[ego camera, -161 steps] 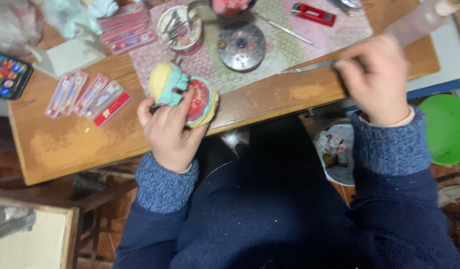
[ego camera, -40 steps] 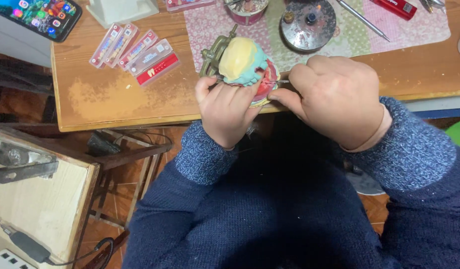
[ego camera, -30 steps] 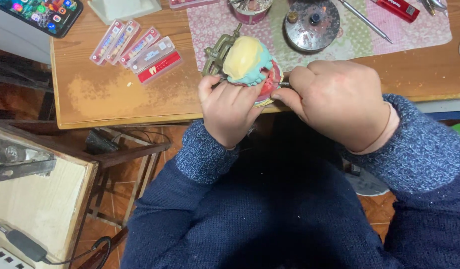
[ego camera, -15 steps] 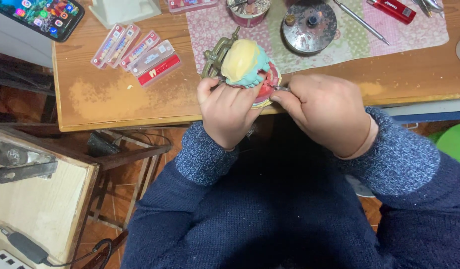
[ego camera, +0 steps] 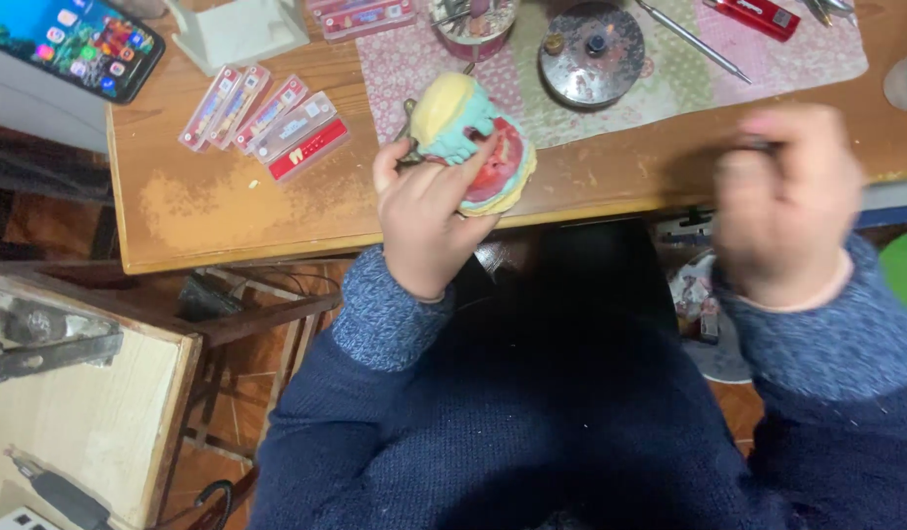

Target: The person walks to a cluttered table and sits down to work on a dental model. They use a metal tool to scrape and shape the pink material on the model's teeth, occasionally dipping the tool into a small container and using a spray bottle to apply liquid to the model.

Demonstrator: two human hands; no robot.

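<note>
A seated person in a blue knitted sweater held a dental model of yellow and teal plaster with red wax gums (ego camera: 468, 142) in the left hand (ego camera: 429, 211), fingers wrapped closed around its lower side, keeping it raised just above the near edge of the brown wooden worktable (ego camera: 228, 211). The right hand (ego camera: 787, 201) hung well apart from the model, over the table's right side, too blurred to show how its fingers stood (a thin dark tool seemed to poke out near the top, though that could not be confirmed). With the red wax already built up on the model and the working hand away from it, the job appeared well along but not closed out, the piece not yet set down. Behind lay a pink and green patterned mat (ego camera: 669, 69) bearing a round grey metal dish (ego camera: 591, 41), with a row of small clear plastic cases (ego camera: 267, 118) and a smartphone (ego camera: 76, 41) farther left.
</note>
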